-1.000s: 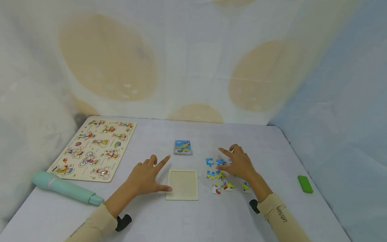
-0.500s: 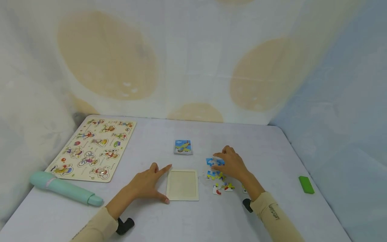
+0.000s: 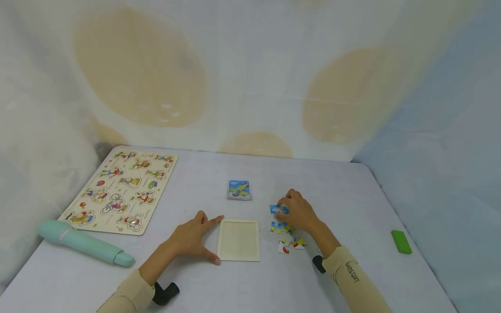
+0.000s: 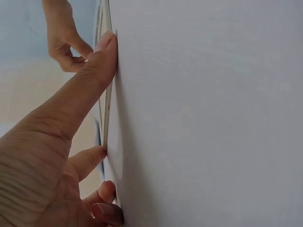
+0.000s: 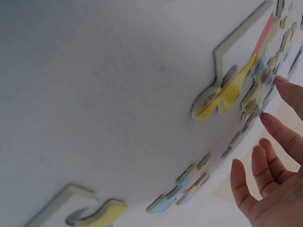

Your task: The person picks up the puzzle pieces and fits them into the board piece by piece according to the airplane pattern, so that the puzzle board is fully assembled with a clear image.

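Note:
My left hand (image 3: pixel 192 239) lies at the left side of a square wooden puzzle tray (image 3: pixel 238 240), thumb and index finger spread to its two left corners. In the left wrist view the thumb (image 4: pixel 90 82) touches the tray's edge. To the right of the tray, my right hand (image 3: pixel 300 213) pinches a blue puzzle piece (image 3: pixel 285 210) low over the table between thumb and index finger; its palm side hides part of the group. Yellow-and-blue pieces (image 3: pixel 278 227) and white pieces with red and yellow (image 3: pixel 284 247) lie nearer me.
A small picture card with an airplane (image 3: pixel 239 190) lies behind the tray. At the left are a large wooden picture puzzle board (image 3: pixel 121 191) and a mint-green wand-shaped object (image 3: pixel 86 244). A green block (image 3: pixel 401 242) sits near the right table edge.
The right hand has moved left and down onto the blue pieces, its thumb and index finger drawing closer together. The left hand has come down to the tray's left edge.

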`<action>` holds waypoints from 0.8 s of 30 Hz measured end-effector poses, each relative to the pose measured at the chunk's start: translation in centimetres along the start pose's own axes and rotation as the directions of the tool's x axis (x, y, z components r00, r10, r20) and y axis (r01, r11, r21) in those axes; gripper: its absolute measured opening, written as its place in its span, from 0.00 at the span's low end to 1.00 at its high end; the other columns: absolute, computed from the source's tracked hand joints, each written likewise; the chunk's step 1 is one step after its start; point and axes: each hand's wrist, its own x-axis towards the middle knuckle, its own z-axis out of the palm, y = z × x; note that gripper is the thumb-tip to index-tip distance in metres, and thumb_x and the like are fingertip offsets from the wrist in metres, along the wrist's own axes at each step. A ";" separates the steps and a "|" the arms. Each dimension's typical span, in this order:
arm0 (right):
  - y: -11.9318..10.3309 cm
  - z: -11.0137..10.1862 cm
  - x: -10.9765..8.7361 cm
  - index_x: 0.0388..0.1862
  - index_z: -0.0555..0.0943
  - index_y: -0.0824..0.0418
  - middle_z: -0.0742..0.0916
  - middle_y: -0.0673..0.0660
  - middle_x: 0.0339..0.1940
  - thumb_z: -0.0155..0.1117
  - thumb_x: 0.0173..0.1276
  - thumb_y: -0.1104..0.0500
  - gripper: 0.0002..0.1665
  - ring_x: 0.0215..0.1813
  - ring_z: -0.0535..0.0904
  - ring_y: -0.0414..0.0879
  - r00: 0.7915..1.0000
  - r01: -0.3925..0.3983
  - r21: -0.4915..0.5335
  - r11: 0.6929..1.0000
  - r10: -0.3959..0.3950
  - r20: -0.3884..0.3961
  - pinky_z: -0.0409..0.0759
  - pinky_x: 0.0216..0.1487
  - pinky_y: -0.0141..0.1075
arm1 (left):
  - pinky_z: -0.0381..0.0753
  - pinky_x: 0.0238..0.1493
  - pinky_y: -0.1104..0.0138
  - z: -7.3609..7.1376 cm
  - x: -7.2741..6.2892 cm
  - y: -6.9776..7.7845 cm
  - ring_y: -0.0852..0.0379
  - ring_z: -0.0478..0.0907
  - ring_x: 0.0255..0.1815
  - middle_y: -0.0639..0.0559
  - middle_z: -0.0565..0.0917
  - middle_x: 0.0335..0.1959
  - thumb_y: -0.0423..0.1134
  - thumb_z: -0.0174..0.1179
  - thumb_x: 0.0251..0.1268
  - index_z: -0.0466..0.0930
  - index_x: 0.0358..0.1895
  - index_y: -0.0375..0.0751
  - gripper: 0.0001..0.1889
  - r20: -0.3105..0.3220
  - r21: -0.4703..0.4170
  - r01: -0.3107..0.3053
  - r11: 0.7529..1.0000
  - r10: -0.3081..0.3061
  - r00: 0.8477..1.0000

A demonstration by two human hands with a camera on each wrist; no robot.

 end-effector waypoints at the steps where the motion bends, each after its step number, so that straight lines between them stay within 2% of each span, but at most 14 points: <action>1: 0.0 0.1 0.1 0.48 0.86 0.62 0.76 0.57 0.45 0.75 0.60 0.49 0.23 0.48 0.71 0.50 1.000 0.009 -0.001 1.000 -0.009 -0.002 0.76 0.48 0.45 | 0.62 0.25 0.66 0.0 0.0 0.0 0.57 0.63 0.29 0.53 0.62 0.40 0.70 0.78 0.25 0.66 0.74 0.56 0.61 -0.004 0.002 0.000 1.000 0.000 1.000; 4: 0.0 0.2 0.3 0.46 0.87 0.64 0.77 0.57 0.46 0.76 0.60 0.49 0.22 0.50 0.73 0.51 0.999 0.038 -0.016 0.999 -0.038 -0.011 0.77 0.50 0.47 | 0.62 0.25 0.67 0.2 0.0 0.0 0.58 0.63 0.29 0.53 0.61 0.39 0.71 0.77 0.25 0.66 0.74 0.57 0.61 -0.015 0.004 0.003 1.000 -0.003 1.000; 8: 0.0 0.2 0.4 0.45 0.87 0.65 0.78 0.57 0.46 0.76 0.59 0.48 0.24 0.49 0.74 0.51 0.998 0.054 -0.050 0.997 -0.055 -0.022 0.78 0.48 0.46 | 0.61 0.24 0.67 0.4 0.1 0.0 0.58 0.62 0.28 0.54 0.61 0.39 0.73 0.76 0.25 0.67 0.74 0.58 0.61 -0.023 0.010 0.014 1.000 -0.014 1.000; 12: -0.6 0.0 0.1 0.45 0.87 0.64 0.78 0.55 0.46 0.77 0.56 0.48 0.24 0.47 0.73 0.49 0.996 0.056 -0.029 0.998 -0.058 -0.071 0.76 0.47 0.44 | 0.62 0.24 0.67 0.6 0.2 0.0 0.59 0.62 0.28 0.54 0.61 0.39 0.74 0.75 0.24 0.67 0.73 0.60 0.61 -0.031 0.028 0.021 0.999 -0.020 0.999; 15: -1.9 0.0 -0.2 0.43 0.87 0.63 0.77 0.54 0.44 0.78 0.55 0.50 0.22 0.45 0.73 0.48 0.989 0.104 -0.004 0.995 -0.104 -0.104 0.76 0.45 0.44 | 0.62 0.24 0.67 0.8 0.3 -0.2 0.59 0.62 0.27 0.55 0.61 0.39 0.75 0.75 0.24 0.67 0.74 0.61 0.61 -0.036 0.036 0.020 0.999 -0.019 0.999; 17: -3.1 0.1 -0.4 0.41 0.87 0.62 0.77 0.54 0.43 0.78 0.55 0.49 0.21 0.44 0.73 0.47 0.985 0.145 -0.002 0.989 -0.145 -0.098 0.75 0.45 0.43 | 0.61 0.24 0.67 0.8 0.3 -0.2 0.59 0.62 0.27 0.55 0.61 0.39 0.75 0.75 0.23 0.67 0.73 0.61 0.61 -0.037 0.041 0.022 0.999 -0.021 0.999; 24: -7.2 2.0 -0.3 0.38 0.88 0.56 0.76 0.49 0.40 0.77 0.55 0.44 0.20 0.38 0.71 0.41 0.970 0.241 -0.058 0.969 -0.241 -0.007 0.73 0.41 0.37 | 0.62 0.25 0.67 0.7 0.1 0.0 0.58 0.64 0.28 0.54 0.62 0.39 0.74 0.76 0.23 0.68 0.73 0.61 0.60 -0.031 0.028 0.043 0.999 -0.042 0.999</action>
